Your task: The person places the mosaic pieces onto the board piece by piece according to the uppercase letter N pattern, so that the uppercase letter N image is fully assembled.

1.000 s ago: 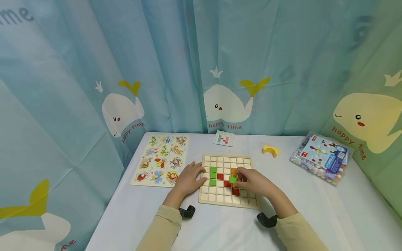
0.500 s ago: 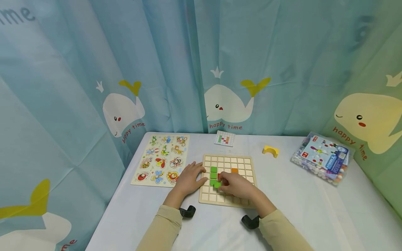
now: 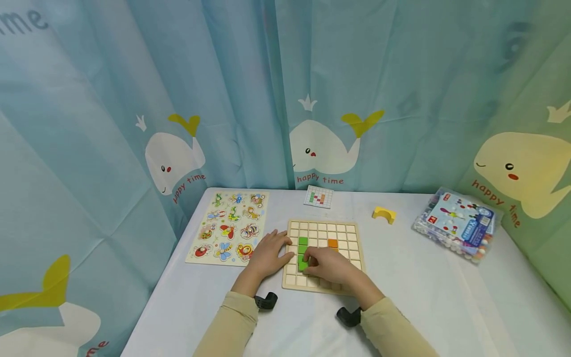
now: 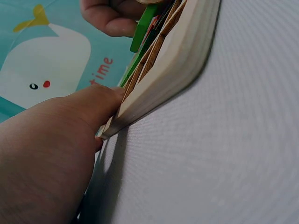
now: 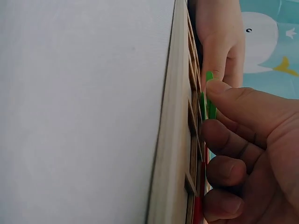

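A wooden grid board [image 3: 343, 229] lies on the white table. My right hand [image 3: 332, 267] pinches a green square tile [image 3: 303, 267] between thumb and finger, just below a column of green tiles [image 3: 303, 241] set in the board. In the right wrist view, the held tile [image 5: 212, 111] stands tilted at the board's surface. My left hand [image 3: 267, 255] rests at the board's left edge, thumb and fingertips touching it. In the left wrist view, its thumb [image 4: 100, 100] lies on the wooden rim [image 4: 163, 84]. Orange tiles [image 3: 332, 243] show beyond my right hand, which hides the red ones in the head view.
Behind the board lies a small pattern card [image 3: 318, 197] with coloured squares. An insect picture board [image 3: 232, 228] is on the left. A yellow arch block [image 3: 384, 214] and a clear plastic box [image 3: 459, 223] sit on the right. A whale-print curtain [image 3: 250, 99] surrounds the table.
My right hand has carried the green tile leftward across the board, from beside the orange tiles to below the green column. My left hand has stayed in place.
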A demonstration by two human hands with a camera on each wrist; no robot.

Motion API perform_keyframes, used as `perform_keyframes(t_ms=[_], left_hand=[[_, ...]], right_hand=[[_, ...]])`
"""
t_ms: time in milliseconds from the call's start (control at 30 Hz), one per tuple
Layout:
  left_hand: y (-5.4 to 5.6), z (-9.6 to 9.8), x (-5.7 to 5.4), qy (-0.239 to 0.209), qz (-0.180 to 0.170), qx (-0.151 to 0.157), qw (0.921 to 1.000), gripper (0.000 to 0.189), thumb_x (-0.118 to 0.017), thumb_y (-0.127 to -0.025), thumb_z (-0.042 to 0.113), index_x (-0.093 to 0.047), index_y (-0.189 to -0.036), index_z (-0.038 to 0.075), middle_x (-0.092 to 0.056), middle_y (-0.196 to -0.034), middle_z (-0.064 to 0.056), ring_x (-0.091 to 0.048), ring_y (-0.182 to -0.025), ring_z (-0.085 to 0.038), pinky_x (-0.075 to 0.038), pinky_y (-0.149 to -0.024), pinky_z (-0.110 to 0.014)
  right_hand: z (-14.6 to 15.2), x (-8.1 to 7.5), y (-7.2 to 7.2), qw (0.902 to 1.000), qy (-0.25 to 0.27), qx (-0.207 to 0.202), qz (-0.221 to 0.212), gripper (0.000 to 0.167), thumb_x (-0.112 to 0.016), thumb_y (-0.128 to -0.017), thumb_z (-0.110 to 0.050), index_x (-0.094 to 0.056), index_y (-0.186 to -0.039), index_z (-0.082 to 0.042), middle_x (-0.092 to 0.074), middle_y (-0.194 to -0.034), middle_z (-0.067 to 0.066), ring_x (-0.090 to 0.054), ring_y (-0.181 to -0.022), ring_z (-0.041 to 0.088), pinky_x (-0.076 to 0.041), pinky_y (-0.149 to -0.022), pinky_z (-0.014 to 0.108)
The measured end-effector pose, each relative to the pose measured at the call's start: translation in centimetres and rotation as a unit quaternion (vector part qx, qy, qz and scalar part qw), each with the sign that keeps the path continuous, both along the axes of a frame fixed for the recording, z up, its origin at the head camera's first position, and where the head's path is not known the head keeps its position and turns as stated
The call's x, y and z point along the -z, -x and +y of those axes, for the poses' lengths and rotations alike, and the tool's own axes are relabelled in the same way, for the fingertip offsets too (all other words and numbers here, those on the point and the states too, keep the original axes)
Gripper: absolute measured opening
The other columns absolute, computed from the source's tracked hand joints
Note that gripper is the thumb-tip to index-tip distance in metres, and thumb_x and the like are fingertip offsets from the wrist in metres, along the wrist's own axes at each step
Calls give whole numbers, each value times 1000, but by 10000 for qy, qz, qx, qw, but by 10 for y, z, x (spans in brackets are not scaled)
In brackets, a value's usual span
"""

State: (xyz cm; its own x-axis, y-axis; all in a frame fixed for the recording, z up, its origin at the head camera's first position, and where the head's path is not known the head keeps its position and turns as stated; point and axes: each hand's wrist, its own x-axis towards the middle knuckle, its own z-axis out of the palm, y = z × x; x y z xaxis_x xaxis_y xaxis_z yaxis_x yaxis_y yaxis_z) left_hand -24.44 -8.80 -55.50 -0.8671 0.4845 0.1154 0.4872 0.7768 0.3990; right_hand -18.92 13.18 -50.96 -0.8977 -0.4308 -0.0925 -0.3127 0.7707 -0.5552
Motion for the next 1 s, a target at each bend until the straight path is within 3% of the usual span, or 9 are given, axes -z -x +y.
perform_keyframes(t_ms=[500,1000], left_hand=[[0,0,1,25,-32,-38,10000,33,-57,-96,50,-59,-120,28,-44,-154,4,-31,-149,-26,-22,-127,-42],[0,0,1,-9,-1,-8,10000,34,-57,-96,50,-58,-122,28,-45,-154,3,-31,-149,-26,-21,-127,-42]], right_hand=[[-8,2,-6,9981,-531,206,244,28,-78,-83,-38,-63,-103,-25,-55,-73,-14,-50,-64,6,-42,-56,23],[-6,0,-7,9986,-490,78,205,27,-77,-85,-37,-63,-105,-24,-56,-74,-13,-50,-65,6,-43,-57,24]])
